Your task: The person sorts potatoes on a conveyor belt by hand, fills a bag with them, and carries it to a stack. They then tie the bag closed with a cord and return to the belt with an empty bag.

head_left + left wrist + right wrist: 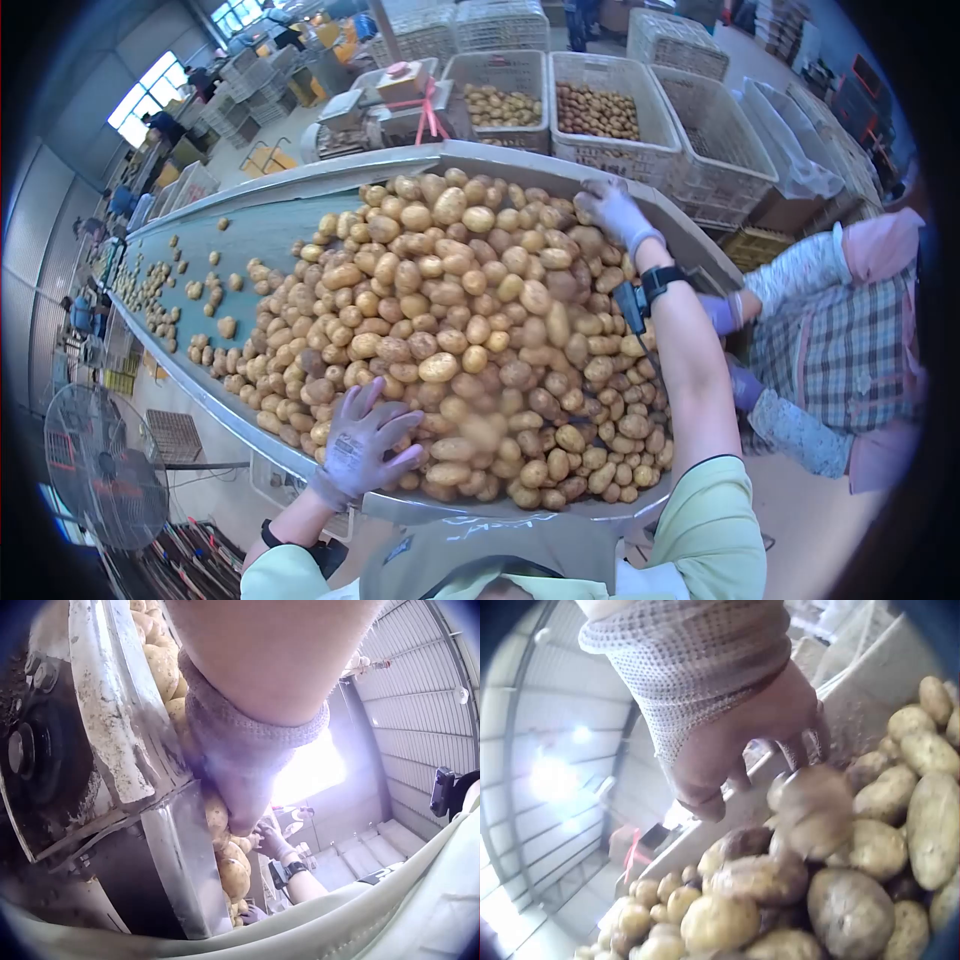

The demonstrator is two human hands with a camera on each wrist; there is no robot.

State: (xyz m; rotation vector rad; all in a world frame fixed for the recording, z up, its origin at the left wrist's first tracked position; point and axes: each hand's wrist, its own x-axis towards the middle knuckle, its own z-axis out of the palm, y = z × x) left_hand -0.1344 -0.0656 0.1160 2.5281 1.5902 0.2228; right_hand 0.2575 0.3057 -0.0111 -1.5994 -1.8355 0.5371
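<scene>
A large heap of potatoes (437,367) covers the near end of the green conveyor belt (270,221). My gloved left hand (365,440) lies with spread fingers against the heap by the near metal edge; in the left wrist view the forearm and glove cuff (247,724) hide most of it. At the far right side, my gloved right hand (617,212) reaches over the potatoes close to the side wall. In the right wrist view its fingers point down, thumb apart, with a motion-blurred potato (817,814) just below the fingertips.
Crates (610,132) of potatoes stand beyond the far wall, next to a motor (350,125). Another person's gloved hands (722,312) are at the right edge. A standing fan (105,468) is at the lower left. Metal walls (560,170) border the belt.
</scene>
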